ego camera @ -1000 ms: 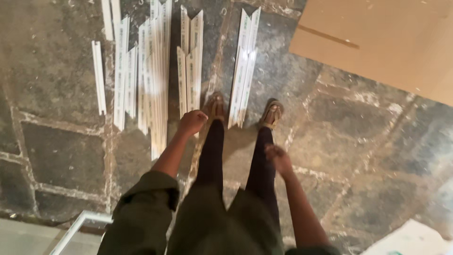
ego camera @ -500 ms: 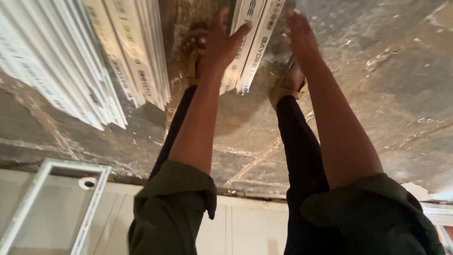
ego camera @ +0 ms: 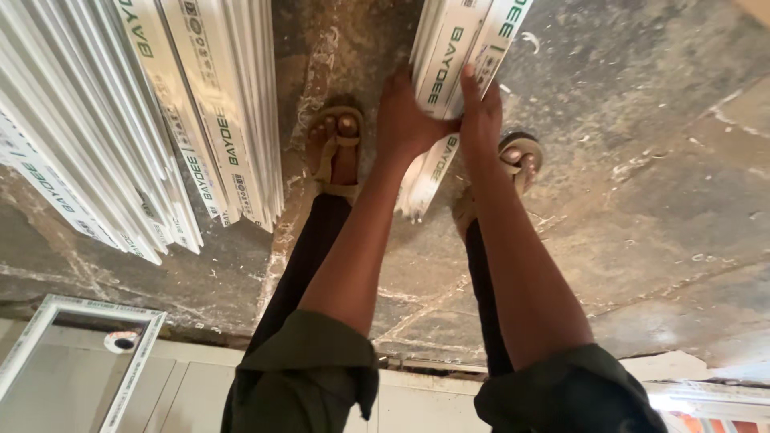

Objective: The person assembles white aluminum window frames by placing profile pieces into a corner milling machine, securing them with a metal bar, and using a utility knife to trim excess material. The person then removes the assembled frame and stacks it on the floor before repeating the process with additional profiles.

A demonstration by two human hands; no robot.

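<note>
Since a moment ago both hands have closed in: left hand and right hand now clasp the white profile bundle on the stone floor, each grip grasping it.

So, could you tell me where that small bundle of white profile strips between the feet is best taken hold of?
Probably near its lower end, one hand on each long side, from above. The bundle of white strips is long, narrow and flat on the stone floor, so its side edges are free. The left hand and right hand already flank it there.
</note>
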